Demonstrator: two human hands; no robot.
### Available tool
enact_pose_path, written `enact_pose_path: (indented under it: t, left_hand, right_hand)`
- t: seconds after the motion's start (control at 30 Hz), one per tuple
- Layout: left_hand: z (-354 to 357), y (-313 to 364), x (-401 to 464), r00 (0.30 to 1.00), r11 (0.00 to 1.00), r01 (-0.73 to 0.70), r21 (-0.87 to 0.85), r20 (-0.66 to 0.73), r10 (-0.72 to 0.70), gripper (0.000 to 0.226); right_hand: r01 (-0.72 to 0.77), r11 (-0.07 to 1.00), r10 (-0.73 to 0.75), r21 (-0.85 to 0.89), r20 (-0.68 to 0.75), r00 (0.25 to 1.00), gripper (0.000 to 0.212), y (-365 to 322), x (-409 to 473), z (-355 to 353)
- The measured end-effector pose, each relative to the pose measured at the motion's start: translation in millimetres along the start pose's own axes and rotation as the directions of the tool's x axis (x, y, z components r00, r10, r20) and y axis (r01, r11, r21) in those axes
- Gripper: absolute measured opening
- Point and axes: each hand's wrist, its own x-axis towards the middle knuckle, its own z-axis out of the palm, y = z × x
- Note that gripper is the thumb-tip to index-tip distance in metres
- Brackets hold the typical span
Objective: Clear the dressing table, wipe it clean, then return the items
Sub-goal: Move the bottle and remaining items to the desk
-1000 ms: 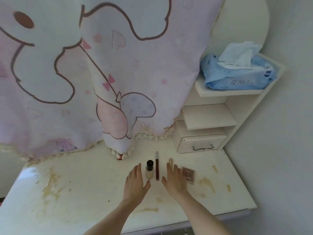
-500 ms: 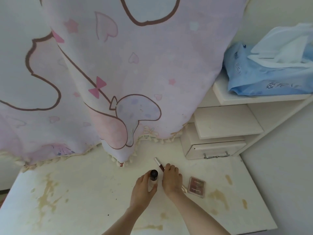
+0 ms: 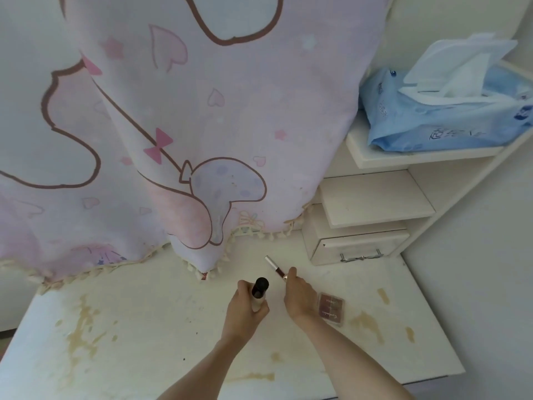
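A pink cartoon cloth [image 3: 178, 134] hung over the back of the stained white table [image 3: 138, 336], its tasselled hem reaching the tabletop to the left of the drawer [image 3: 357, 248]. Yellowish stains marked the table far left of the drawer and also in front of it.

The left hand [image 3: 245, 306], left of the drawer and nearer the front edge, gripped a pale bottle [image 3: 257, 297] with a black cap, fingers curled round its body; the bottle tilted with its cap pointing away from the person. Just right of it, the right hand [image 3: 298, 295] pinched a slim tube [image 3: 275, 265] with a silver cap and dark red middle, its free end angled up and left toward the cloth hem. Whether that hand held anything else could not be told.

A reddish compact [image 3: 331, 309] lay flat on the table just right of the right hand, in front of the drawer. Above the drawer stood two shelves, and on the upper one lay a blue tissue pack [image 3: 432, 116] with white sheets sticking out of its top.
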Motion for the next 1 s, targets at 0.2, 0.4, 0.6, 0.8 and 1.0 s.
enact_pose_path:
  t: [0.2,0.4,0.6,0.8,1.0]
  left_hand:
    - [-18,3,-8,0.993,0.995,-0.095,-0.005,0.066,0.095,0.029]
    - [-30,20,-17,0.900,0.929,-0.369,0.004,0.252,0.356,0.028]
    - [-9,60,-61,0.700,0.789,-0.612,-0.061,0.422,0.576,0.031]
    - [44,109,-172,0.423,0.600,-0.790,-0.125,0.597,0.682,0.030]
    - [83,143,-350,0.167,0.445,-0.855,-0.267,0.670,0.723,0.028]
  right_hand:
    - [-0.026,0.980,0.059,0.197,-0.166,0.984,0.052,-6,-27,-7]
    - [-0.293,0.919,0.374,0.263,-0.351,0.858,0.026,-1,-81,-10]
    - [-0.485,0.788,0.612,0.380,-0.395,0.685,0.022,20,-185,-15]
    - [-0.688,0.553,0.826,0.470,-0.417,0.379,0.021,67,-341,-9]
    - [-0.791,0.283,0.915,0.542,-0.399,0.053,0.026,91,-534,13]
